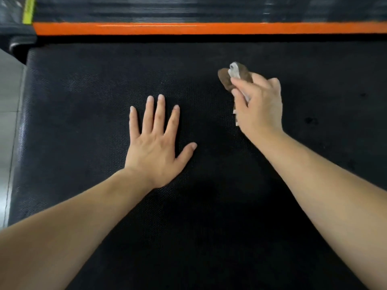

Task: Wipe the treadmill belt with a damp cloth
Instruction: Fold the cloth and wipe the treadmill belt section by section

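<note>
Down on the treadmill belt (83, 122), we have our left hand (156, 147) planted flat, fingers straight and spread, thumb out, gripping nothing. Over to the right, our right hand (259, 105) pinches the cloth (232, 77), a brown and white wad bunched at the fingertips, fingers curled round it, a pale tail showing under the palm. It sits over the far right part of the belt, short of the orange strip (188, 28); whether the wad actually touches the rubber, we cannot tell from up here.

Now, the dangers. That cloth is balled small, so each pass would likely cover only a narrow track, and we could leave streaks or miss whole bands, the left edge by the grey floor (8, 101) especially. A loose pinch may let it slip out mid-stroke on this textured surface. Our weight seems to rest on that left palm: if the belt rolls under it, or a damp patch turns slick, the hand could slide and tip us forward.
</note>
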Available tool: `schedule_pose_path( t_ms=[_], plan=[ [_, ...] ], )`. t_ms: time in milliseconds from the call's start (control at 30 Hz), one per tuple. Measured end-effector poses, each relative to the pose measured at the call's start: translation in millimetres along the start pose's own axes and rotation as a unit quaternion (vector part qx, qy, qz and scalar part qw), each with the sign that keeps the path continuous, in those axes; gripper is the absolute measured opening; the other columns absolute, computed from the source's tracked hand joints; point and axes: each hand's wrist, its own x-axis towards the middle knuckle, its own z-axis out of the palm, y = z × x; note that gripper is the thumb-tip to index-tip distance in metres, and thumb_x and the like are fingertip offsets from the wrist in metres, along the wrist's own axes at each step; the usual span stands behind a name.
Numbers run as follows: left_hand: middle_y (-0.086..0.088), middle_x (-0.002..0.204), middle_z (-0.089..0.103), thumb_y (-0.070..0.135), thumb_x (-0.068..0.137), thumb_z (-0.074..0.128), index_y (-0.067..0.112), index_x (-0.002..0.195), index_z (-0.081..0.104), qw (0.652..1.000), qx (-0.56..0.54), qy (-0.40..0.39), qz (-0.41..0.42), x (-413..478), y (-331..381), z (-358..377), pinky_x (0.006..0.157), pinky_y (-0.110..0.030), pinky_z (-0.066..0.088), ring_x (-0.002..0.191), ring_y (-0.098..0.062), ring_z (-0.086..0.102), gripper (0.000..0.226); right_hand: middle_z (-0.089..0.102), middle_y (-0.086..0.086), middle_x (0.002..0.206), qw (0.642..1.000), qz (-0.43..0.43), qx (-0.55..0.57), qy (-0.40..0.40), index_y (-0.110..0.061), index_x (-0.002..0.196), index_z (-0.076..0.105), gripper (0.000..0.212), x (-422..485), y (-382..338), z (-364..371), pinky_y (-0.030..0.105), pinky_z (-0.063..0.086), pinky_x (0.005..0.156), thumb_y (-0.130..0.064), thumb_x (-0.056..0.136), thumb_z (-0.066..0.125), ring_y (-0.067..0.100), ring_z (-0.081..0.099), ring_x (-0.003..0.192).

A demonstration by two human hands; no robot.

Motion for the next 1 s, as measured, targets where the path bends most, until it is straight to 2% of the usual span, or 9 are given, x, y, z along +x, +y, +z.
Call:
schedule_pose_path(
  t_ms=[167, 267, 400, 500, 600, 700, 900, 1000],
  plan=[
    [-0.022, 0.170, 0.008, 0.070, 0.097, 0.026, 0.010, 0.161, 0.022, 1.000, -0.002, 0.016, 0.001, -1.0, 0.3, -0.2, 0.124, -0.066, 0.003, 0.158, -0.039, 0.000, 0.088, 0.046, 0.011, 0.139, 0.986, -0.111, -0.082, -0.093, -0.020, 0.144, 0.048, 0.056, -34.4, -4.1, -17.7, 0.042, 0.046, 0.090, -0.046, 0.094, 0.053, 0.030, 0.044, 0.103],
    [-0.022, 0.170, 0.009, 0.070, 0.097, 0.027, 0.010, 0.161, 0.023, 1.000, -0.003, 0.022, 0.004, -0.9, 1.0, 0.3, 0.124, -0.065, 0.004, 0.158, -0.039, 0.000, 0.088, 0.044, 0.012, 0.142, 0.980, -0.137, -0.107, -0.096, -0.018, 0.145, 0.047, 0.052, -56.1, -5.3, -19.8, 0.046, 0.049, 0.085, -0.037, 0.097, 0.043, 0.031, 0.045, 0.100],
    [-0.022, 0.170, 0.009, 0.069, 0.097, 0.027, 0.010, 0.161, 0.022, 1.000, -0.002, 0.023, 0.001, -0.7, 1.8, 1.4, 0.124, -0.065, 0.003, 0.158, -0.038, 0.000, 0.088, 0.050, 0.007, 0.137, 0.991, -0.098, -0.075, -0.049, -0.021, 0.142, 0.050, 0.044, -2.4, -18.6, 4.5, 0.046, 0.046, 0.086, -0.023, 0.098, 0.048, 0.032, 0.046, 0.100],
    [-0.022, 0.170, 0.011, 0.069, 0.097, 0.028, 0.010, 0.161, 0.024, 1.000, 0.005, 0.031, 0.001, -0.5, 1.2, 2.8, 0.124, -0.066, 0.005, 0.158, -0.038, 0.002, 0.087, 0.051, 0.003, 0.137, 0.994, -0.027, -0.094, -0.055, -0.028, 0.146, 0.045, 0.047, 51.4, -38.3, 22.6, 0.041, 0.044, 0.088, -0.034, 0.099, 0.046, 0.030, 0.047, 0.107],
    [-0.021, 0.170, 0.010, 0.070, 0.097, 0.027, 0.011, 0.162, 0.023, 1.000, 0.001, 0.027, 0.000, 0.2, 0.6, 1.4, 0.124, -0.066, 0.004, 0.158, -0.038, 0.001, 0.087, 0.048, 0.004, 0.140, 0.990, -0.058, -0.109, -0.064, -0.028, 0.146, 0.045, 0.052, 24.7, -33.8, 16.7, 0.041, 0.042, 0.087, -0.047, 0.098, 0.045, 0.030, 0.046, 0.107],
    [-0.021, 0.170, 0.011, 0.070, 0.097, 0.028, 0.010, 0.161, 0.024, 1.000, 0.001, 0.029, 0.001, -0.2, 1.2, 0.3, 0.123, -0.066, 0.005, 0.158, -0.038, 0.001, 0.087, 0.047, 0.005, 0.140, 0.985, -0.090, -0.128, -0.071, -0.026, 0.145, 0.046, 0.052, -14.3, -18.0, 2.8, 0.042, 0.041, 0.086, -0.047, 0.098, 0.047, 0.030, 0.043, 0.104],
    [-0.021, 0.170, 0.012, 0.070, 0.098, 0.028, 0.010, 0.161, 0.025, 0.999, 0.009, 0.032, 0.001, 0.2, 1.0, 2.9, 0.123, -0.067, 0.007, 0.158, -0.038, 0.003, 0.087, 0.038, 0.008, 0.146, 0.982, -0.020, -0.175, -0.067, -0.026, 0.151, 0.033, 0.051, 58.4, -26.7, 23.8, 0.045, 0.036, 0.092, -0.036, 0.101, 0.042, 0.034, 0.041, 0.116],
    [-0.021, 0.170, 0.012, 0.069, 0.097, 0.030, 0.010, 0.161, 0.025, 0.999, 0.004, 0.031, 0.002, -0.1, 1.6, 1.6, 0.123, -0.066, 0.006, 0.158, -0.038, 0.003, 0.087, 0.033, 0.010, 0.150, 0.982, 0.005, -0.173, -0.073, -0.026, 0.151, 0.033, 0.051, 33.0, -23.1, 11.4, 0.045, 0.037, 0.093, -0.038, 0.101, 0.040, 0.034, 0.041, 0.116]
  ],
)
